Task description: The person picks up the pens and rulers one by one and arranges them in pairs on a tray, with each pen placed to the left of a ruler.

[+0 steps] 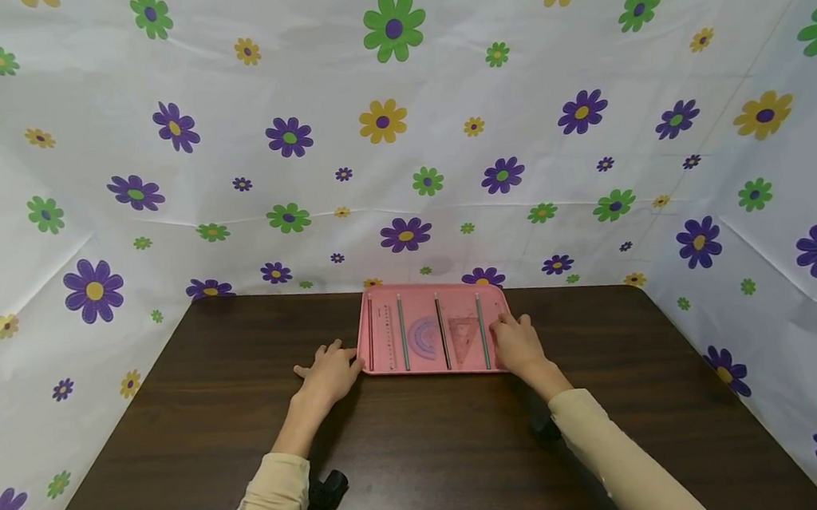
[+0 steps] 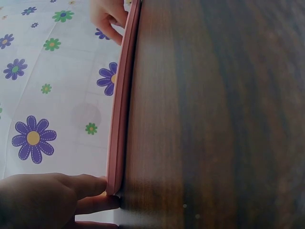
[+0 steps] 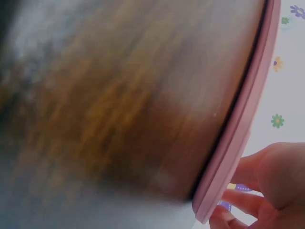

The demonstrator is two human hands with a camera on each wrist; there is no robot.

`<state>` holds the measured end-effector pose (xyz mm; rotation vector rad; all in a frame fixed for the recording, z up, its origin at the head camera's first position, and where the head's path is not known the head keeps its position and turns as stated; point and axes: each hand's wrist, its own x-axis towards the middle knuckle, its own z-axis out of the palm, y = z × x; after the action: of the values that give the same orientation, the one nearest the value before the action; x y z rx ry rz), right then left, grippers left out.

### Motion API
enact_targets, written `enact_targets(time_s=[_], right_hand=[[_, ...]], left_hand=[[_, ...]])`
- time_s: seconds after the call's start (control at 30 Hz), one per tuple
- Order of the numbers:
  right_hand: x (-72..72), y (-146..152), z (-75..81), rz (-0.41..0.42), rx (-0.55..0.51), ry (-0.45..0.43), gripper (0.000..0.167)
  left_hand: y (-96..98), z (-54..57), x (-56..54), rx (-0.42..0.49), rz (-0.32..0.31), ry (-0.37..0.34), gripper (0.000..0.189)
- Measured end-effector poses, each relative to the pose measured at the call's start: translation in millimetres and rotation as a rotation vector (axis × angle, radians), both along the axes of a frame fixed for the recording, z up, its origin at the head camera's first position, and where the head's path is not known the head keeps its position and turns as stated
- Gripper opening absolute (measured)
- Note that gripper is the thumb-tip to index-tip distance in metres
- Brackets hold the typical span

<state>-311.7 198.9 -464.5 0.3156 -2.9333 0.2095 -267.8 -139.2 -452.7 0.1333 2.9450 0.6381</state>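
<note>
A pink tray (image 1: 418, 372) lies at the table's far side. Several pencils lie in it lengthwise, among them a black pencil (image 1: 442, 331) and a green pencil (image 1: 403, 331). Between them are a clear ruler (image 1: 389, 336), a purple-tinted protractor (image 1: 424, 338) and a clear set square (image 1: 463, 335). My left hand (image 1: 327, 373) touches the tray's left side near its front corner, thumb and forefinger against the rim, the other fingers spread. At the right side, my right hand (image 1: 520, 348) grips the rim with bent fingers; the right wrist view shows its fingers (image 3: 245, 201) around the corner.
The dark wooden table (image 1: 424, 454) stretches in front of the tray and to both sides. Right behind the tray hangs a white flowered sheet (image 1: 350, 243), which also covers the sides. A black wrist strap (image 1: 328, 489) shows under the left forearm.
</note>
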Motion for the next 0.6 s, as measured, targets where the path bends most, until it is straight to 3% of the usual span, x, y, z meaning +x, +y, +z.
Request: enact_targets(time_s=[0.37, 0.6], right_hand=[[3.3, 5.0, 10.1, 0.030, -0.117, -0.103, 0.036], [9.1, 11.2, 15.0, 0.081, -0.143, -0.033, 0.042]], left_hand=[[0.9, -1.8, 0.9, 0.007, 0.014, -0.002, 0.044], [2.0, -1.7, -2.0, 0.008, 0.005, 0.005, 0.044]])
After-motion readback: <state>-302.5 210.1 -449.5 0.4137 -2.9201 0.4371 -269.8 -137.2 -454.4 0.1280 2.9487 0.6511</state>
